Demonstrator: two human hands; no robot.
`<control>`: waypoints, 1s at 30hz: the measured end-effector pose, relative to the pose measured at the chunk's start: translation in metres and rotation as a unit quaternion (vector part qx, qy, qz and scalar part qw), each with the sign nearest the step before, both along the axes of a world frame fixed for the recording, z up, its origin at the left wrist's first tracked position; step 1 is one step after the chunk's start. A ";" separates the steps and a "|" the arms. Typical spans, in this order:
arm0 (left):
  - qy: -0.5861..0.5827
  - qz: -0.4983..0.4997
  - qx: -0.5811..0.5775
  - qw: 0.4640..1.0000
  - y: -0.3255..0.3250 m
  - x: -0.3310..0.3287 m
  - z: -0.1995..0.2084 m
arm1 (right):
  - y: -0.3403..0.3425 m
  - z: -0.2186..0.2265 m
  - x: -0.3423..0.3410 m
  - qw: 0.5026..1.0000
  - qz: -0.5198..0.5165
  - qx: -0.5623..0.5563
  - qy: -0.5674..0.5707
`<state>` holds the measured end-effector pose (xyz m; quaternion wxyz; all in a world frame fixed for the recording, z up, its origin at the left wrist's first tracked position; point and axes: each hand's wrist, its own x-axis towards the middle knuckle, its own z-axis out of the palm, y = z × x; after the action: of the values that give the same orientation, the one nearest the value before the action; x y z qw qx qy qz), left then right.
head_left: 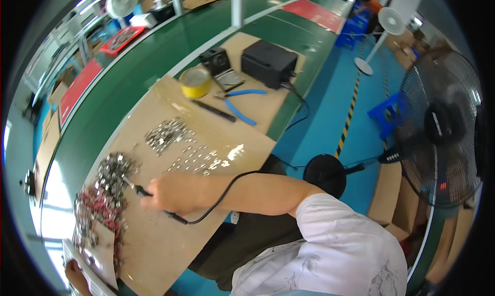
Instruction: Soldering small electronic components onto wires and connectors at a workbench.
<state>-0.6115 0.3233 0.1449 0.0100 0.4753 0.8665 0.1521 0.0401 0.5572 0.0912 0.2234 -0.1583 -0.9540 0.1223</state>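
Soldering iron (135, 187) is sitting in the right hand (167, 192), whose grip is wrapping closed around the handle, the tip pointing toward the heap of small metal parts (111, 172) at the left of the surface (154, 244). Going from biggest down: a black standing fan (443, 126) is filling the right side, the tan surface is running beside a green conveyor belt (149, 59), and a black box (269, 63) is standing at the far end. Nearer, a yellow tape roll (195, 82) is lying by blue-handled pliers (240, 103). A second cluster of metal parts (166, 133) is lying mid-surface. The left hand (76, 274) is showing only at the bottom edge, touching a card (100, 262); I cannot tell its grip.
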 end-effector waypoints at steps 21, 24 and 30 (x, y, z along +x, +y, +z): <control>-0.323 -0.214 0.206 0.899 0.027 0.274 0.107 | -0.012 0.040 0.009 0.992 -0.022 -0.094 0.084; -0.314 -0.377 0.117 0.863 0.032 0.328 0.090 | -0.012 0.036 0.007 0.989 -0.015 -0.104 0.099; -0.250 -0.515 0.044 0.819 0.073 0.367 0.006 | -0.011 0.033 0.007 0.990 0.025 -0.102 0.096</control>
<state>-0.2448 0.3958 0.1509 0.2825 0.7979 0.4554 0.2760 0.0475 0.5464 0.1237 0.2934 -0.1443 -0.9144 0.2386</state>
